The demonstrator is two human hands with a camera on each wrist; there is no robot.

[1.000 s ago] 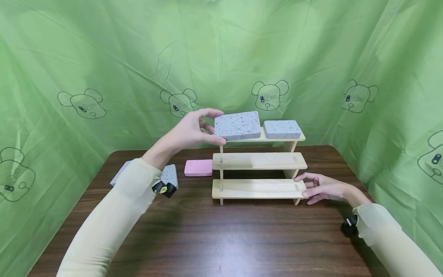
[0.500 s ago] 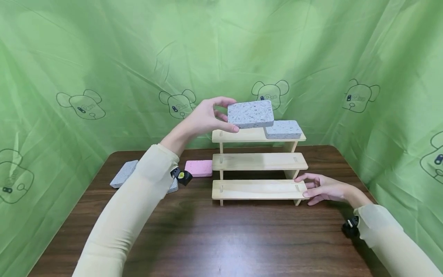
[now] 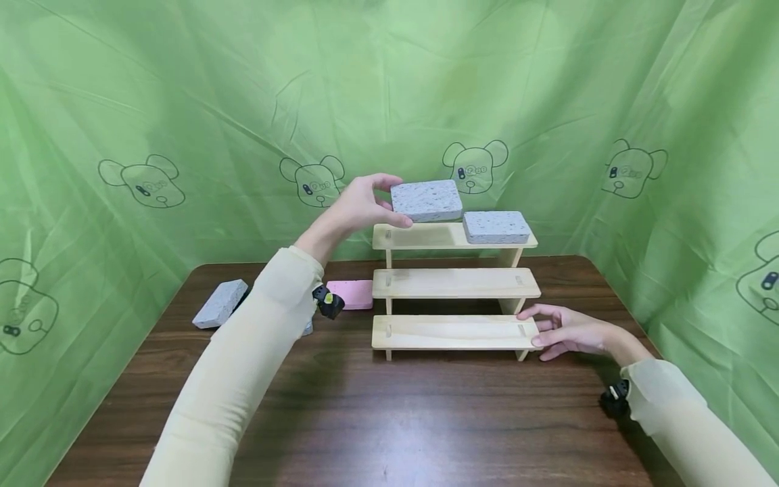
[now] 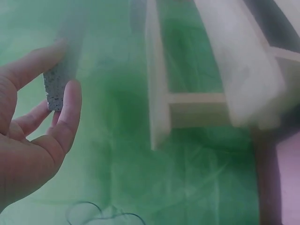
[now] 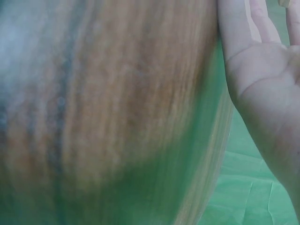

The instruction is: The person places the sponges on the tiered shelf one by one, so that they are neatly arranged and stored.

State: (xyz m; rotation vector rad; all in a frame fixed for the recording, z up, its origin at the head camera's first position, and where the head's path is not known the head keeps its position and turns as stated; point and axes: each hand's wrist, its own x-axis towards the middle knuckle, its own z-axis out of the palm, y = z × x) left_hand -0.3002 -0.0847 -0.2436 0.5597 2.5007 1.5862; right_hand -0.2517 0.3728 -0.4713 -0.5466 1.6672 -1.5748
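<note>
In the head view my left hand (image 3: pixel 359 206) pinches a speckled grey sponge (image 3: pixel 426 199) by its left end. The sponge hangs above the left part of the top shelf of a three-step wooden display stand (image 3: pixel 453 331). In the left wrist view, thumb and fingers press on both faces of this sponge (image 4: pixel 55 93). A second grey sponge (image 3: pixel 496 228) lies flat on the right of the top shelf. My right hand (image 3: pixel 569 331) grips the right end of the lowest shelf between thumb and fingers. Little of that grip shows in the right wrist view.
Left of the stand, a pink sponge (image 3: pixel 353 295) lies on the dark wooden table (image 3: pixel 389 412). Another grey sponge (image 3: pixel 220 304) rests farther left, tilted on something dark. My left sleeve mostly hides one more grey piece (image 3: pixel 308 328). Green cloth (image 3: pixel 389 101) surrounds the table.
My left hand has lifted the sponge up and right from near the top shelf, then drawn it slightly back left. My right hand has stayed on the stand.
</note>
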